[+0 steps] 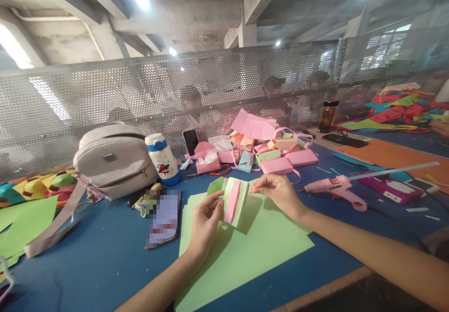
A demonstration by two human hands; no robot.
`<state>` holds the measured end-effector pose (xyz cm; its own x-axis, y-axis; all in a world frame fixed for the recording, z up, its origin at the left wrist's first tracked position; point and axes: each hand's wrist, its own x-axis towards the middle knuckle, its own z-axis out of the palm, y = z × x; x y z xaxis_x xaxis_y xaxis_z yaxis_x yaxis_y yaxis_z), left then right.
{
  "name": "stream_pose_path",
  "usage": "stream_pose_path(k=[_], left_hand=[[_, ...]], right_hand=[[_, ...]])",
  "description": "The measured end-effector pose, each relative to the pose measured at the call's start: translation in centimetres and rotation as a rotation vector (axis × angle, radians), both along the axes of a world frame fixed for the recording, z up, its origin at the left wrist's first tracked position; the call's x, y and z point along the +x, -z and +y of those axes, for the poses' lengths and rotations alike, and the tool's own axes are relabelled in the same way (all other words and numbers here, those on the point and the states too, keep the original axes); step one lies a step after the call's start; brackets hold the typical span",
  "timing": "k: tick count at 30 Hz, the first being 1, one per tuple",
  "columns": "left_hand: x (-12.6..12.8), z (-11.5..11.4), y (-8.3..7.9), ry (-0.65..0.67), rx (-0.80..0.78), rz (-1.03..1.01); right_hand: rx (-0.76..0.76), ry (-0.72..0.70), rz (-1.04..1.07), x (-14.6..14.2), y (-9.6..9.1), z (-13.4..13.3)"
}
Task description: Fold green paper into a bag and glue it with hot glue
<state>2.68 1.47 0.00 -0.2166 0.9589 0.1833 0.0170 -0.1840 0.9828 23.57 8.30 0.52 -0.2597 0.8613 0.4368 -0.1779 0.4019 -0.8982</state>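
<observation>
A small folded piece of light green paper with a pink strip (233, 200) down its middle is held up above the table. My left hand (204, 221) pinches its left edge from below. My right hand (278, 194) pinches its upper right corner. Under both hands lies a large light green sheet (245, 256) on the blue table (105, 265).
A pink glue gun (336, 189) lies to the right. Behind are a pile of pink and green paper boxes (266, 155), a white bottle (163, 158), a grey backpack (114, 160), an upright phone (191, 141) and another phone (164, 218) lying flat. People sit behind a perforated metal screen (70, 101).
</observation>
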Motion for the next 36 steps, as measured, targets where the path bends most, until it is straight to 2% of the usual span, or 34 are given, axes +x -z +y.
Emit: stream_pose_path(k=[4,22,36], left_hand=[[0.01,-0.02,0.03,-0.006,-0.005,-0.003],[-0.18,0.07,0.30,0.003,-0.013,0.012],[-0.17,0.07,0.13,-0.016,-0.020,0.017]], right_hand=[[-0.154,-0.054,-0.019,-0.16,-0.17,0.36],[-0.317,-0.085,0.010,-0.26,0.20,0.14],[-0.261,-0.053,-0.031,-0.18,0.04,0.24]])
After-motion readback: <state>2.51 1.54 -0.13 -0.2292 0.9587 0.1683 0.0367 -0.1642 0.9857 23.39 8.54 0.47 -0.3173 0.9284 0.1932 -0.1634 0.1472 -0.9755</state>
